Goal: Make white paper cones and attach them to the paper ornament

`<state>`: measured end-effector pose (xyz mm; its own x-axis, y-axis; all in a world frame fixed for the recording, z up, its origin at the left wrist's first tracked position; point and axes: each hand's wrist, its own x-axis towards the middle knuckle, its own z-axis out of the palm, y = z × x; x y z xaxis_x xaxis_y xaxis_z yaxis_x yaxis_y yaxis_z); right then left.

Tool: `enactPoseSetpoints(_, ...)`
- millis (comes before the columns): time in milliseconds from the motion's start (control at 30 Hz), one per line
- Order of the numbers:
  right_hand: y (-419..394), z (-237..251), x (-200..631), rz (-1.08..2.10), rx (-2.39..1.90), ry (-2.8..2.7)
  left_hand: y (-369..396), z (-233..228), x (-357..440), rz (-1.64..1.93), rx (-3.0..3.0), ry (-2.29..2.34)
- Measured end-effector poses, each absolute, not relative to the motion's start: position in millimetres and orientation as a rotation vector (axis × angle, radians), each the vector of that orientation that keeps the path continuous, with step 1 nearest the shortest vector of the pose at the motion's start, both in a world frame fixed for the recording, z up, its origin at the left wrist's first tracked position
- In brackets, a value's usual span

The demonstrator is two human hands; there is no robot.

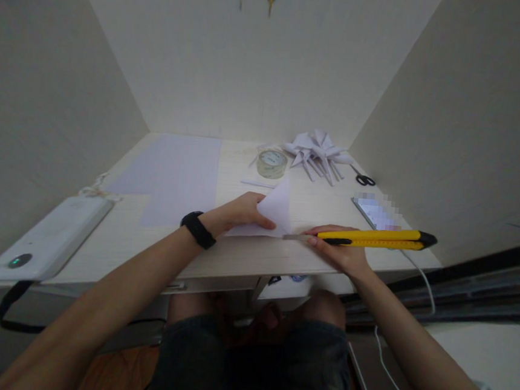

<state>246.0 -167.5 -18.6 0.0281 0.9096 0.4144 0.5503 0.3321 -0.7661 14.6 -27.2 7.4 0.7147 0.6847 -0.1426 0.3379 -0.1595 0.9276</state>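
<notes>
Fingers of our right hand (343,254) are gripping the yellow cutter (374,237), blade pointing left toward the folded paper (273,211) our left hand (240,214) is pinning.

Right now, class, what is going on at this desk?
A person sits at a pale desk. The left hand presses down a folded white sheet of paper, part of it standing up. The right hand holds a yellow utility knife, its blade tip at the paper's right edge. Behind lie a roll of tape, folded paper shapes, scissors and a phone; a white power bank sits at the left.
</notes>
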Motion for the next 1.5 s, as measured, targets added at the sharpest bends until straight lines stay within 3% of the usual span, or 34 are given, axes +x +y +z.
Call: enactPoseSetpoints(1500,-171,-11,225,0.332,-1.412,-1.632,-30,6,17,0.352,1.947,0.812)
